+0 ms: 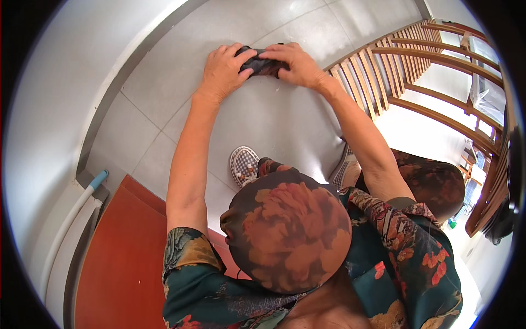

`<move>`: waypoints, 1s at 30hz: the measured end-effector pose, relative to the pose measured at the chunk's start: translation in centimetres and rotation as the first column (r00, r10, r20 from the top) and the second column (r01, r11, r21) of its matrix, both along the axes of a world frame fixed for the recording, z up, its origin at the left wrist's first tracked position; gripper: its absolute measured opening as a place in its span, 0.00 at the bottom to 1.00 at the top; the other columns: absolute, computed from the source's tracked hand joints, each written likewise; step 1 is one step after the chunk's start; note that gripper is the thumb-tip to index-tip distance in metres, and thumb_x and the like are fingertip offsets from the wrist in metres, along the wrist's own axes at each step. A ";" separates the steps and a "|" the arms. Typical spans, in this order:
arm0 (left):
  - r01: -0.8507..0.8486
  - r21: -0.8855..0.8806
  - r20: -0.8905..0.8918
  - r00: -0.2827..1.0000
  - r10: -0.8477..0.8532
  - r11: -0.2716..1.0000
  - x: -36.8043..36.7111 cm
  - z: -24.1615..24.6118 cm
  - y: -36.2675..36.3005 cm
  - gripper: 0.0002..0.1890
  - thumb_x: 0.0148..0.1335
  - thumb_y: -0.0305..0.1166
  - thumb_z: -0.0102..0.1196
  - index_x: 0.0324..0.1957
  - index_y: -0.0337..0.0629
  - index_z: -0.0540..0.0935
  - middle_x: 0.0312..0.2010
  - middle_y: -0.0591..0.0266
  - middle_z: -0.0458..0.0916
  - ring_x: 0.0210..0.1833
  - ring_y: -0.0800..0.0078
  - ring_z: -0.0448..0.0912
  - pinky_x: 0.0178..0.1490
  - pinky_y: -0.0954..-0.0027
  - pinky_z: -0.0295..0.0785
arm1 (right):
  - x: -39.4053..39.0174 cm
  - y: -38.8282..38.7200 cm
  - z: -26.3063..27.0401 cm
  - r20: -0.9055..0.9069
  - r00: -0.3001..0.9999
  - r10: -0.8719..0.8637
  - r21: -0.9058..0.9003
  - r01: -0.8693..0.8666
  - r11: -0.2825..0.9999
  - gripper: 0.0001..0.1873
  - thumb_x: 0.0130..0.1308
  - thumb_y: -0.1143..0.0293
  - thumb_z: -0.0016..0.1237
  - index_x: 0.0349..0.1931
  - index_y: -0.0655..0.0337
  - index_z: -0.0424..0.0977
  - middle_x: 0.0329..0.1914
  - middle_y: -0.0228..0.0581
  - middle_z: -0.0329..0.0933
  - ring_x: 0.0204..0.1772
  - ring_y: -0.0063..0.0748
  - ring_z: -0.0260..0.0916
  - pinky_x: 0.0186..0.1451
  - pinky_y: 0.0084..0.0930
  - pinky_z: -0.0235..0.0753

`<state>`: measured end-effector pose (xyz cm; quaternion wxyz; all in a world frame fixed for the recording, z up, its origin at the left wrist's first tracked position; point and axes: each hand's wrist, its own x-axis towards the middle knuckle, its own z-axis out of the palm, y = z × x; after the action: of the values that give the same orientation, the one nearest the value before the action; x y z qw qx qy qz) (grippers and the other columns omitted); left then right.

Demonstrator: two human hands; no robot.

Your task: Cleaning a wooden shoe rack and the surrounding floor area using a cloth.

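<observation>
A dark, bunched piece of cloth [263,66] is held out in front of me over the grey tiled floor. My left hand [225,70] grips its left end, thumb below and fingers on top. At the right end my right hand [292,63] holds it in the same way, with the fingertips of both hands close together near its upper middle. Both arms are stretched out. Whether the cloth touches the floor, I cannot tell.
A reddish-brown wooden surface [119,255] lies at lower left, beside a white pole with a blue end [98,179]. A white wall [82,61] curves along the left. Slatted wooden furniture [444,98] stands at right. A checkered shoe [243,164] is on the floor.
</observation>
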<state>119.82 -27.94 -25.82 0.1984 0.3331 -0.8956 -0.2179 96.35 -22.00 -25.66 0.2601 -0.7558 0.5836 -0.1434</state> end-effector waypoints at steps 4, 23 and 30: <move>-0.130 0.175 -0.027 0.990 0.136 0.976 2.1 -1.1 0.2 0.12 0.54 0.28 0.58 0.43 0.48 0.83 0.42 0.62 0.82 0.46 0.63 0.77 0.48 0.63 0.74 | 0.3 -1.1 5.7 0.289 0.880 -0.376 0.433 0.230 0.872 0.24 0.50 0.71 0.46 0.51 0.58 0.77 0.30 0.36 0.81 0.31 0.27 0.75 0.38 0.22 0.77; 0.016 -0.136 0.061 0.998 -0.007 0.991 -3.5 -2.4 -3.1 0.26 0.50 0.23 0.59 0.54 0.51 0.77 0.53 0.64 0.75 0.51 0.61 0.73 0.52 0.61 0.72 | -2.3 -2.3 2.2 0.020 0.983 -0.183 0.201 0.176 0.964 0.27 0.54 0.67 0.46 0.58 0.52 0.71 0.51 0.41 0.78 0.51 0.48 0.74 0.59 0.36 0.73; 0.060 -0.042 0.028 0.998 -0.058 0.997 -1.8 -2.1 -3.0 0.22 0.52 0.19 0.51 0.50 0.49 0.80 0.49 0.64 0.75 0.45 0.60 0.76 0.47 0.61 0.76 | -1.7 0.8 0.8 -0.269 0.957 -0.108 -0.065 0.094 0.993 0.31 0.58 0.56 0.52 0.63 0.55 0.66 0.57 0.44 0.71 0.60 0.57 0.66 0.62 0.43 0.69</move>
<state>117.99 -30.99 -27.96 0.1871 0.3051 -0.9122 -0.1998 94.65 -21.21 -24.91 0.1503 -0.7439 0.6478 -0.0662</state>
